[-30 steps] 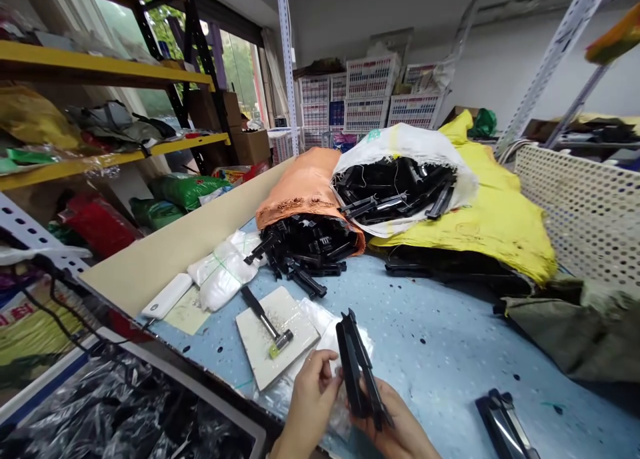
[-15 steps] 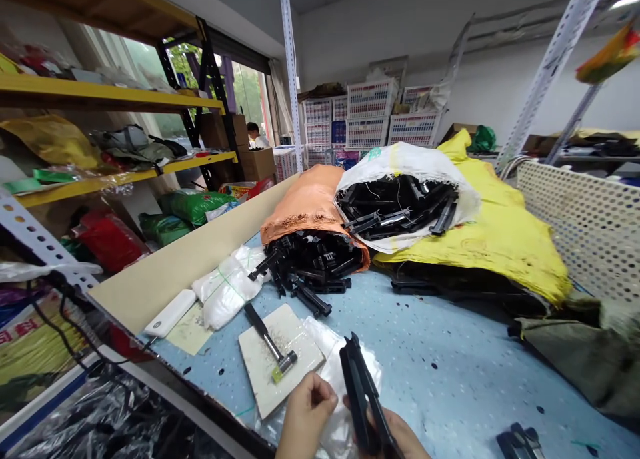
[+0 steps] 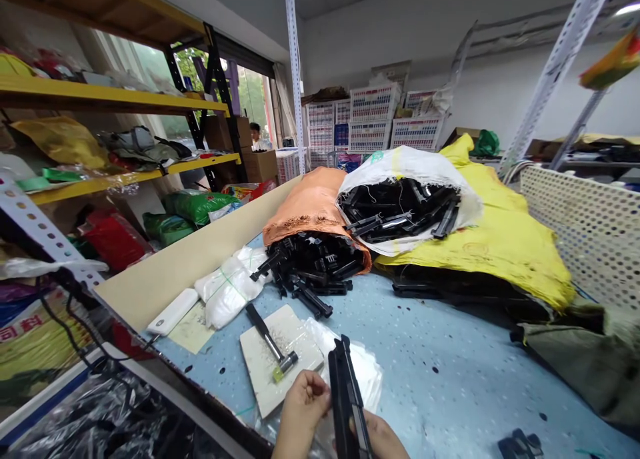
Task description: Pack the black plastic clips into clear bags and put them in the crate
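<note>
My right hand [image 3: 383, 438] wraps round a long black part [image 3: 345, 399], slim and channel-like with raised edges, held tilted upright at the bottom middle. My left hand [image 3: 304, 406] is closed close beside the part's left edge, thumb and fingers pressed together; what it pinches, if anything, is hidden. Under and behind the hands lie thin white plastic bags [image 3: 367, 369]. A small hammer [image 3: 273, 344] with a black handle and a yellowish face rests on a pale square slab [image 3: 257, 362] left of the hands.
An orange sack [image 3: 310, 202], a white sack [image 3: 415, 162] and a yellow sack [image 3: 510, 246] spill black parts at the back. A wrapped white bundle [image 3: 227, 289] and a white device [image 3: 173, 312] lie left. Another black piece [image 3: 520, 444] sits front right. A perforated basket [image 3: 585, 232] stands right.
The black part in my right hand has shifted left and turned a little more upright, nearer my left hand. My left hand stays closed in about the same place.
</note>
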The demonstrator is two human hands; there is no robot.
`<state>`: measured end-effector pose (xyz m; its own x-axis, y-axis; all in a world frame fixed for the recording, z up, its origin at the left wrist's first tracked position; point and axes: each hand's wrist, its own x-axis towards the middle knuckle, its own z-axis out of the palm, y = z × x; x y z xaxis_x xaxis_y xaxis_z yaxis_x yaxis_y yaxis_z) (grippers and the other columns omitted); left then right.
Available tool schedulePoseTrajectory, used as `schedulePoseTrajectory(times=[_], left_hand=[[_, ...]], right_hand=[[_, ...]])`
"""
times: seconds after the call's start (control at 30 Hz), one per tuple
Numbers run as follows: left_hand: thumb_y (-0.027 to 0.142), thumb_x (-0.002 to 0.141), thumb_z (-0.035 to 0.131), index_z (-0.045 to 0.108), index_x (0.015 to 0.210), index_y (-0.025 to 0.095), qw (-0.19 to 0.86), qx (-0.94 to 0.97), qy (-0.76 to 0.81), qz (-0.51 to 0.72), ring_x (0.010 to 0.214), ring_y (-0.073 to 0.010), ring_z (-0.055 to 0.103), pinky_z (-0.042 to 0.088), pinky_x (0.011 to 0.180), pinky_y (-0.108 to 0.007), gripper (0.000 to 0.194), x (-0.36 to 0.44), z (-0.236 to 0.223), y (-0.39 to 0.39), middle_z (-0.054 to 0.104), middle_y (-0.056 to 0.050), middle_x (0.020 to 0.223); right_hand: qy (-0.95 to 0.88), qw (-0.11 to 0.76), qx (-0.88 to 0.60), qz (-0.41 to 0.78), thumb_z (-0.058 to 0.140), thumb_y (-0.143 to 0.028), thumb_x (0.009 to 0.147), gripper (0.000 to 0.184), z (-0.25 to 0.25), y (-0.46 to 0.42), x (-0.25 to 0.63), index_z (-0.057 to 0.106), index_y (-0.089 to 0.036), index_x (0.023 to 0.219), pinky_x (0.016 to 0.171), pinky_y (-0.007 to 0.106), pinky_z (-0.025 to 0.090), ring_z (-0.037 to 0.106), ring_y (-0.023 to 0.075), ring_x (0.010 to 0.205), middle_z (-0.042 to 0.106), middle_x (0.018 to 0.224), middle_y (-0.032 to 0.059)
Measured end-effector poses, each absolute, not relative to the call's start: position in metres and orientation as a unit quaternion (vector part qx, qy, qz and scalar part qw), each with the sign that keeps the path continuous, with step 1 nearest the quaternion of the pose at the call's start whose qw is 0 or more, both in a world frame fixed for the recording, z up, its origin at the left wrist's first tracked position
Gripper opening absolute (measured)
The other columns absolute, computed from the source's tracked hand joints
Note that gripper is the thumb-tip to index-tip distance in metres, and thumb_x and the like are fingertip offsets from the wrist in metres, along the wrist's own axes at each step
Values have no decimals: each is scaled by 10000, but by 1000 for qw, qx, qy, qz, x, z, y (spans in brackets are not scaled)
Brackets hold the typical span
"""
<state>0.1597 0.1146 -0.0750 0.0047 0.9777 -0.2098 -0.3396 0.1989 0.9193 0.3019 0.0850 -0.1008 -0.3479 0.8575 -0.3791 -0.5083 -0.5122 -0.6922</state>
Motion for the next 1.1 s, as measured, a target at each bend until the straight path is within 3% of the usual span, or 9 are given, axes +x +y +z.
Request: schedulePoseTrajectory(times=[0.13,0.37,0.53,0.67,0.8,0.93,1.03,1.1], left_hand=[[293,572,807,536,719,165,594,358,480,537,585,-86,478,363,563,-190,333,153,-62,110,556,32,644],[274,602,772,471,753,184,623,314,468,542,552,-60,441,350,555,-181,348,146,-51,111,530,46,690],[199,758,590,582,770,187,479,512,495,514,711,-133,541,437,681,-250,18,138,-46,108,552,-14,791],[88,776,457,706,826,195,352,681,492,412,913,-193,587,450,824,-317,276,138,-39,109,604,-87,1018],[153,797,521,710,891,183,346,675,515,399,749,-171,592,475,702,-290,212,144,-38,114,641,-71,897],[134,780,545,679,1074,189,387,681,483,392,690,-136,589,504,701,-288,327,150,-44,119,639,-91,1067],[82,782,511,590,1254,213,409,712,433,371,908,-178,634,516,857,-340,496,145,-47,121,567,-111,1278],[53,783,489,514,1339,243,393,743,411,352,1168,-227,552,462,997,-389,588,140,-47,120,522,-99,1360]], right_hand=[[-174,492,-354,776,829,-405,628,364,-77,73,299,689,-105,777,543,219,463,572,119,559,648,642,30],[-104,498,-351,786,804,-249,686,342,-70,67,314,709,-75,965,634,255,522,637,141,647,711,811,84],[-91,523,-356,769,778,-256,723,303,-72,60,327,718,-93,971,681,267,521,645,147,699,718,852,83],[-149,509,-386,755,802,-303,687,289,-63,58,336,722,-95,871,652,261,495,624,149,673,699,785,73],[-205,525,-454,690,808,-345,670,271,-49,49,346,707,-121,783,566,220,458,574,120,590,656,660,20],[-192,462,-428,753,753,-407,728,328,-38,24,352,697,-126,887,469,226,455,602,143,525,679,654,54],[-157,382,-418,809,738,-368,755,324,-43,10,351,681,-127,963,395,207,432,611,153,461,690,628,84],[-116,399,-433,800,762,-304,741,326,-51,8,350,667,-151,1012,431,194,466,650,162,538,697,661,78]])
